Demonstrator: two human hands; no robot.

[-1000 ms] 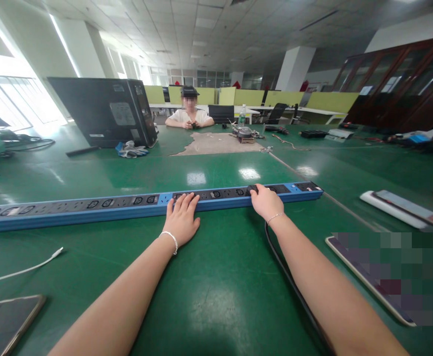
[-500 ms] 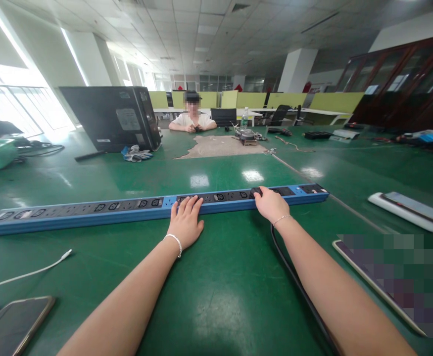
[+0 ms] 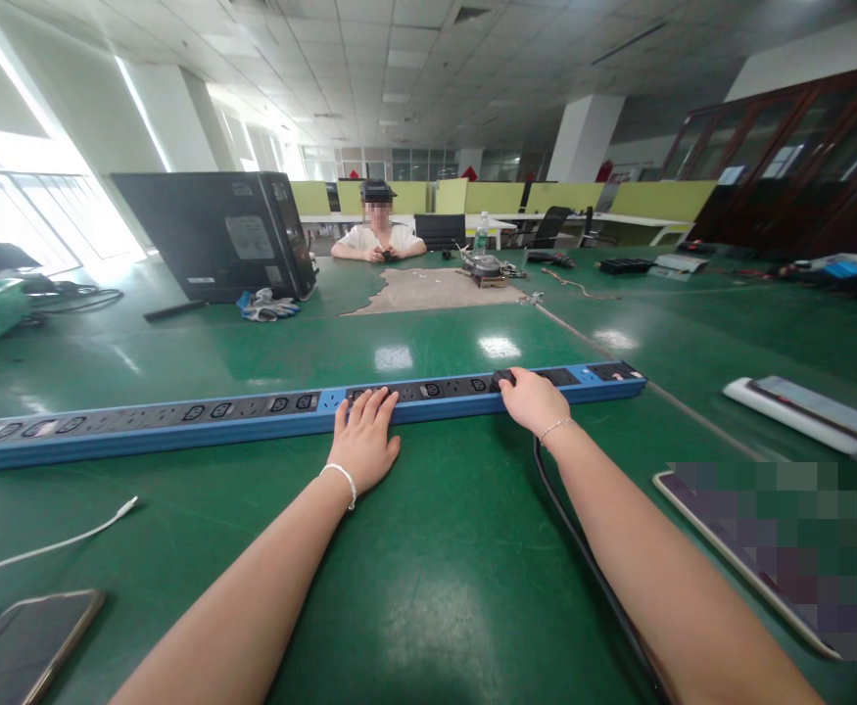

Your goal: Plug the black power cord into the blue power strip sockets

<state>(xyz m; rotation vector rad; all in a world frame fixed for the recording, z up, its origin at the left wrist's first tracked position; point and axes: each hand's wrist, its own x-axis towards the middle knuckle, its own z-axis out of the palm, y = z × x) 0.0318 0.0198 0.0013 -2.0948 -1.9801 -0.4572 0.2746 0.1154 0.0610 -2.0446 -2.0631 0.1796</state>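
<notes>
On my feed, the power strip [image 3: 178,442] lies across the counter [image 3: 435,529]. My left hand [image 3: 364,439] rests spread on it, gripping nothing; I'd press there firmly. My right hand [image 3: 535,403] is closed round the black plug [image 3: 502,379] at the sockets; I'd hold it square, though I can't tell how deep it sits. The black cable [image 3: 571,529] beside my right forearm might tug; the gloves [image 3: 266,306] lie well beyond

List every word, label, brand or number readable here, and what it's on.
No text is legible.
Computer case: pale stickers, print too small.
Power strip: pale labels toward its left end, too blurred.
Bottle: any print too small.
Phone at right: screen pixelated, unreadable.
</notes>
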